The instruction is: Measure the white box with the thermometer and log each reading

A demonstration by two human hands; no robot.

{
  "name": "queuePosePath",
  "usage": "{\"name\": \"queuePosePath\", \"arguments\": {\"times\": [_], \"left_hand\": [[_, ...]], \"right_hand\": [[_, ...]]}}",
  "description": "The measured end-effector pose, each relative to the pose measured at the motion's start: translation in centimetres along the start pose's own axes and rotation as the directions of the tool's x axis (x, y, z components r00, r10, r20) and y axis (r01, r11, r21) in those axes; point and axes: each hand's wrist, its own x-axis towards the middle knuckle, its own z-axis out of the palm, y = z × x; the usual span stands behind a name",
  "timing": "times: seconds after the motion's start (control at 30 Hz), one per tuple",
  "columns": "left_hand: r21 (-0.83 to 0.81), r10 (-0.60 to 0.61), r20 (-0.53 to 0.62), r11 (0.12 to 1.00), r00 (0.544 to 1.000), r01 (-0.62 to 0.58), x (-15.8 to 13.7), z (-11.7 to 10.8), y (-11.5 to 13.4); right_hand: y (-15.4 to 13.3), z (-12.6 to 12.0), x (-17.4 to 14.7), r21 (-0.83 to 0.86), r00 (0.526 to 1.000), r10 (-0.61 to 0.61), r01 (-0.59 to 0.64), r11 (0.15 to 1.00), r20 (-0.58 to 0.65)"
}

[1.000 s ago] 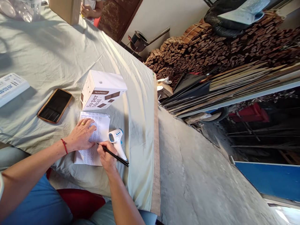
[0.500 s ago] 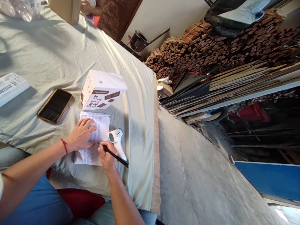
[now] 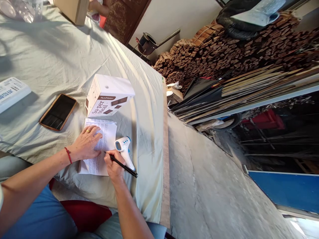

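A stack of paper sheets (image 3: 107,132), covered in small lines of writing, lies on the cloth-covered table. Flat across its left part rests my left hand (image 3: 88,142), fingers spread, with a ring and a red wrist cord. My right hand (image 3: 115,166) grips a black pen (image 3: 126,168), its tip at the paper close to my left thumb. Just right of the sheets lies a white and blue infrared thermometer (image 3: 124,149), partly behind my right hand. Beyond the paper stands a white Super Meal box (image 3: 109,94). A phone in a brown case (image 3: 58,112) lies to the left.
A white box (image 3: 12,93) sits at the left edge, with a cardboard box (image 3: 72,11) and clear plastic containers (image 3: 25,10) at the back. Another person's arm (image 3: 101,8) shows behind. Right of the table edge are concrete floor (image 3: 199,179) and stacked firewood (image 3: 211,49).
The view has shifted very slightly. Both hands, the pen and the paper stay practically where they were.
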Motion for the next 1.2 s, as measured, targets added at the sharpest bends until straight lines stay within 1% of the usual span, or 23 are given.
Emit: {"name": "queuePosePath", "arguments": {"times": [0.17, 0.43, 0.67, 0.9, 1.2], "left_hand": [[0.007, 0.017, -0.010, 1.000, 1.000, -0.017, -0.04, 0.12, -0.07], [0.011, -0.002, 0.008, 1.000, 1.000, 0.002, 0.02, -0.16, 0.19], [-0.023, -0.002, -0.017, 1.000, 1.000, 0.002, 0.01, 0.03, 0.08], [0.035, 0.022, -0.012, 0.999, 1.000, -0.022, -0.04, 0.11, -0.04], [0.016, -0.007, 0.009, 1.000, 1.000, 0.007, 0.06, -0.12, 0.38]], "right_hand": [[0.07, 0.06, -0.05, 0.019, 0.999, -0.010, 0.010, 1.000, -0.031], [0.29, 0.26, -0.05, 0.015, 0.998, -0.049, 0.049, 0.999, -0.037], [0.44, 0.11, -0.16, 0.026, 0.999, -0.035, 0.036, 0.999, -0.021], [0.60, 0.11, -0.42, 0.021, 0.999, 0.009, -0.008, 1.000, -0.048], [0.64, 0.18, -0.28, 0.021, 0.999, -0.013, 0.014, 1.000, -0.038]]}}
